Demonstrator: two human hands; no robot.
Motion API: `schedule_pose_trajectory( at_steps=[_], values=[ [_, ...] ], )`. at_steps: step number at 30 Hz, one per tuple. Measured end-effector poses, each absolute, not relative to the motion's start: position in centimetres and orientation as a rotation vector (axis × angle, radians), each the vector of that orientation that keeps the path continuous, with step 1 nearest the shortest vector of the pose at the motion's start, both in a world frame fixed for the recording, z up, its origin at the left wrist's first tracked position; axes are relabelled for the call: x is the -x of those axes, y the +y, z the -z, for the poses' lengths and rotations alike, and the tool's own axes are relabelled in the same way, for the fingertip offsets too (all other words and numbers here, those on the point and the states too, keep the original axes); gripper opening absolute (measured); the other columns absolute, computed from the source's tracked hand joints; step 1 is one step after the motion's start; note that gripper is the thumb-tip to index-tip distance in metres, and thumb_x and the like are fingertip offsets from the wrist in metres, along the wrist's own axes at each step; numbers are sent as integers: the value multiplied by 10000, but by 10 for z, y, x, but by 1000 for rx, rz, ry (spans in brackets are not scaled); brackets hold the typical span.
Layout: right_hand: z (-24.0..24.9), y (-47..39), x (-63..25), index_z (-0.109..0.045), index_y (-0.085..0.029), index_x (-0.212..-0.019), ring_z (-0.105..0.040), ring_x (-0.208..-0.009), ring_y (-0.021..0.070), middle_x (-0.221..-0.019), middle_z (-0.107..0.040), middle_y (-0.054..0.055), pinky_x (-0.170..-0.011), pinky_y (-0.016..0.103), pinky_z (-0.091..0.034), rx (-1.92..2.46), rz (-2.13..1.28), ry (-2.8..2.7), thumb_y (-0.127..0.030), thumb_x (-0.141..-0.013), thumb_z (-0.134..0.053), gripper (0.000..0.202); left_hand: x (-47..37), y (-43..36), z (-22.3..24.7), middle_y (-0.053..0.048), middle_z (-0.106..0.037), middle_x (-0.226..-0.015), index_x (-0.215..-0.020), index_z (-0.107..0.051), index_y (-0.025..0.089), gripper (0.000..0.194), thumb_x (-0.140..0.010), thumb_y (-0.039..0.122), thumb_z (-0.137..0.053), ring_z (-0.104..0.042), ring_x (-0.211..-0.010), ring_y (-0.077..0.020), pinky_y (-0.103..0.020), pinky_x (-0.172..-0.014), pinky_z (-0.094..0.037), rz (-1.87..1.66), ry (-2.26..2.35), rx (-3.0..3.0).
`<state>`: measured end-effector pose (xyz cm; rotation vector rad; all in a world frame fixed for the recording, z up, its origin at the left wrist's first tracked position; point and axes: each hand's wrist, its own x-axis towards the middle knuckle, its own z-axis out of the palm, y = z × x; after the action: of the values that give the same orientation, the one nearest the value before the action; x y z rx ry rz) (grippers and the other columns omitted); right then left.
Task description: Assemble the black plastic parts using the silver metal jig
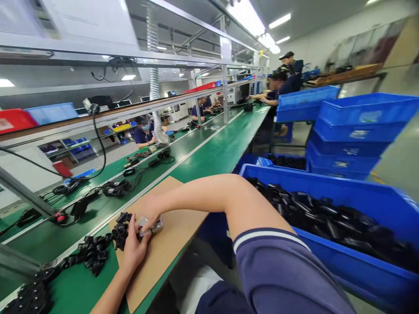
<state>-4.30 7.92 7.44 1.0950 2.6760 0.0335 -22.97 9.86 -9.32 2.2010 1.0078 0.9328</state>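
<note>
My right hand (151, 213) reaches across from the right, fingers bent down, over a small clear-and-grey piece (157, 225) whose end sticks out to the right. My left hand (135, 246) is right beside it, thumb and fingers closing in toward the same spot. What lies between its fingers is mostly hidden. Both hands are above a brown cardboard sheet (175, 233) on the green bench. A heap of small black parts (120, 234) rests at the sheet's left edge, touching or close to my left fingers. More black parts (93, 253) trail along the bench to the left.
Right of the bench stands a blue bin (327, 183) filled with black plastic pieces. Stacked blue crates (350, 146) rise behind it. Coiled black cables (116, 187) lie across the bench, under a metal shelf frame (224, 96). Several people work farther along the line.
</note>
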Motion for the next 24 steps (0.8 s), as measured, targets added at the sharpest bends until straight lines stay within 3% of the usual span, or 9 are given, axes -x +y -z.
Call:
schedule_pose_trajectory(
  at_steps=[3, 6, 8, 11, 15, 17, 20, 24],
  values=[
    [-83, 91, 35, -752, -162, -990, -699, -829, 251, -955, -771, 93, -665, 284, -470, -853, -104, 2614, -409, -841, -769, 289, 228, 90, 94, -148, -696, -1391, -1679, -69, 194, 878, -977, 325, -581, -664, -1288, -285, -488, -1141, -474, -939, 1008, -2125],
    [-85, 102, 36, -679, -208, -1287, -694, -1019, 273, -1266, -719, 125, -723, 300, -458, -643, -143, 2628, -307, -839, -802, 475, 225, 83, 91, -132, -678, -1420, -1686, -54, 218, 912, -948, 263, -589, -618, -1347, -290, -494, -1172, -437, -944, 1016, -2035],
    [-81, 107, 40, -677, -218, -1306, -694, -1049, 281, -1243, -730, 124, -738, 312, -458, -575, -128, 2619, -298, -850, -790, 477, 223, 79, 89, -121, -689, -1405, -1689, -60, 238, 942, -923, 233, -607, -626, -1328, -296, -495, -1169, -433, -940, 1030, -1990],
    [-69, 107, 48, -706, -219, -1272, -716, -981, 303, -1077, -774, 115, -720, 337, -469, -648, -92, 2612, -411, -877, -736, 441, 220, 77, 87, -112, -717, -1360, -1693, -65, 242, 988, -882, 179, -626, -660, -1268, -297, -490, -1150, -441, -938, 1043, -1939],
    [-53, 95, 52, -770, -129, -1104, -740, -841, 314, -906, -773, 166, -688, 360, -488, -980, -82, 2565, -486, -1011, -473, 473, 220, 77, 91, -105, -715, -1351, -1695, -38, 249, 1011, -878, 138, -623, -667, -1221, -284, -489, -1138, -442, -945, 1015, -1926],
    [-52, 90, 50, -780, -108, -1021, -740, -794, 304, -853, -763, 172, -687, 357, -496, -1075, -73, 2527, -524, -1023, -445, 534, 222, 77, 94, -101, -708, -1354, -1696, -28, 259, 998, -901, 153, -621, -657, -1229, -282, -482, -1141, -436, -939, 1000, -1926],
    [-59, 91, 40, -750, -128, -1100, -730, -802, 277, -941, -766, 148, -675, 337, -495, -1039, -55, 2544, -622, -955, -576, 543, 223, 76, 97, -99, -694, -1371, -1697, -33, 270, 969, -930, 183, -618, -646, -1235, -280, -464, -1136, -436, -943, 984, -1918],
    [-69, 110, 27, -638, -88, -1297, -695, -968, 290, -1159, -718, 183, -716, 354, -494, -532, -186, 2711, -405, -926, -710, 494, 220, 74, 92, -90, -700, -1352, -1697, -16, 273, 1024, -891, 140, -632, -658, -1157, -266, -436, -1088, -457, -941, 989, -1892]
  ],
)
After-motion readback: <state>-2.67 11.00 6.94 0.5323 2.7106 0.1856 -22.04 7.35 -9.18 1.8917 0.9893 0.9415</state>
